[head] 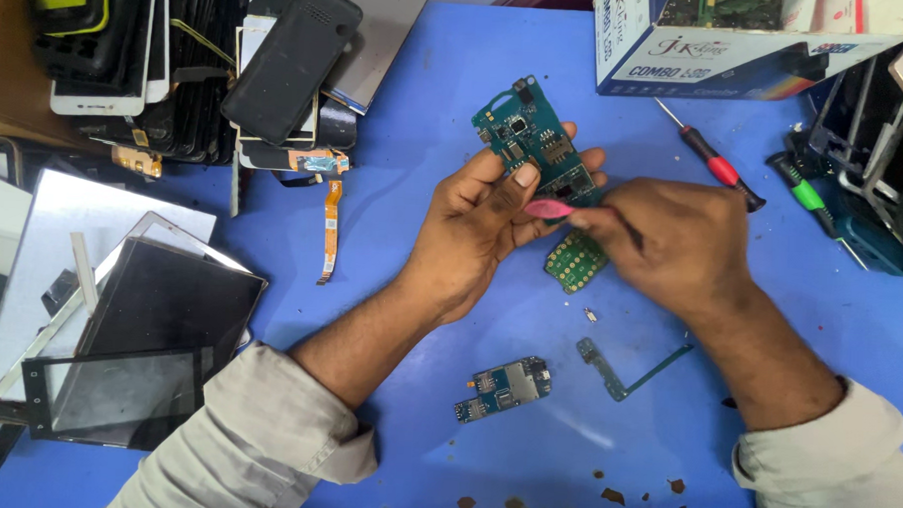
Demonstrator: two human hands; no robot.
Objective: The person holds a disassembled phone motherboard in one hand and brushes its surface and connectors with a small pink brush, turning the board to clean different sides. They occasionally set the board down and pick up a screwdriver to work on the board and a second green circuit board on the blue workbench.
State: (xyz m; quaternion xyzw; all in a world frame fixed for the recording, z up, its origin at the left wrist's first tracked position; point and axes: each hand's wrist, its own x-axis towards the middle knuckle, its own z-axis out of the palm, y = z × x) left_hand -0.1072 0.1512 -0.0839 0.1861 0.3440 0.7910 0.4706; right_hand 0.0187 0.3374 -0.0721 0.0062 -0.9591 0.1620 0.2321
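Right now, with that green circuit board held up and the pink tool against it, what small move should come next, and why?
Probably a gentle push of the pink pick further along the board's edge. The left hand grips the green circuit board above the blue table, thumb on its face, and the right hand presses the pick's tip where the board meets its lower keypad section, so the prying looks unfinished.

A long green circuit board [538, 152] is held tilted above the blue table, top toward eleven o'clock; a pink pick [550, 208] touches its middle.
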